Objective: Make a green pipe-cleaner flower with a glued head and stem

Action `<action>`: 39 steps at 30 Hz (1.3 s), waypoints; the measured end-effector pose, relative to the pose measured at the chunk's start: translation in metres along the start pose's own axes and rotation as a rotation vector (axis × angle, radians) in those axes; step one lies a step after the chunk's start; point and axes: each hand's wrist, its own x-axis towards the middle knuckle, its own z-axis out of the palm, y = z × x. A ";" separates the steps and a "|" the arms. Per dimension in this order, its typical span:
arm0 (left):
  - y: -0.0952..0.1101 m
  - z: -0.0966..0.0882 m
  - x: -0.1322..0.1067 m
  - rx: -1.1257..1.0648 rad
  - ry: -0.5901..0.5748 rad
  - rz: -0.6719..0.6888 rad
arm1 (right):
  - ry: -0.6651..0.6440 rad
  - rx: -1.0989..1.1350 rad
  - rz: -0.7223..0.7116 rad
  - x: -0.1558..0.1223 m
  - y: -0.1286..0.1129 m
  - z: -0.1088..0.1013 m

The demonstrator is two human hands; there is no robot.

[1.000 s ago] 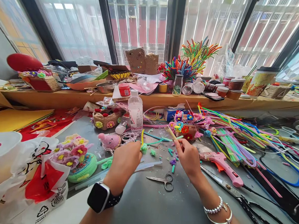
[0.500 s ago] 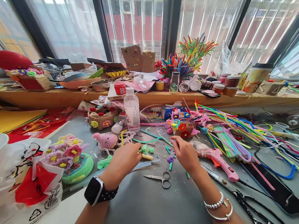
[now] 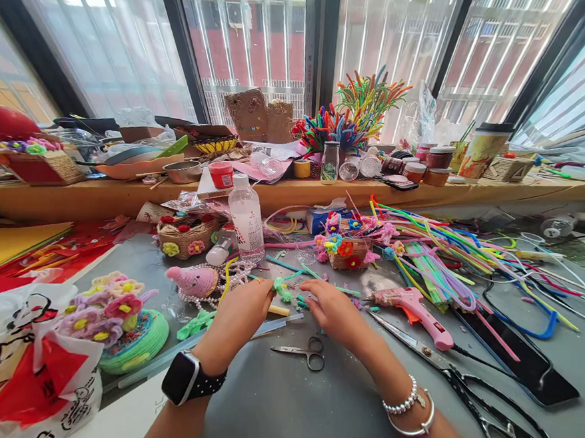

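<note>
My left hand [image 3: 238, 315], with a black smartwatch on the wrist, is closed in a pinch on a small green pipe-cleaner piece [image 3: 279, 285] just above the grey table [image 3: 289, 412]. A short beige stick [image 3: 279, 309] lies on the table beside its fingers. My right hand [image 3: 333, 312], with bracelets on the wrist, is stretched to the left with its fingers flat and spread over several green pipe-cleaner scraps [image 3: 301, 302]; nothing shows in its grip. Small scissors [image 3: 308, 353] lie just in front of both hands.
A pink glue gun [image 3: 411, 307] and large black scissors [image 3: 484, 406] lie to the right, by a black phone [image 3: 523, 362] and a heap of coloured pipe cleaners [image 3: 460, 251]. Behind stand a plastic bottle [image 3: 246, 219], a pink knitted bird [image 3: 192, 281] and flower baskets [image 3: 185, 235]. A plastic bag [image 3: 31, 367] sits at left.
My right hand has let go of the beige stick, which now lies on the table, and has moved down and left to the green scraps. My left hand has lowered slightly.
</note>
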 end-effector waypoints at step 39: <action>0.037 -0.004 -0.010 -1.128 0.311 0.140 | 0.097 1.213 0.232 -0.005 -0.015 -0.020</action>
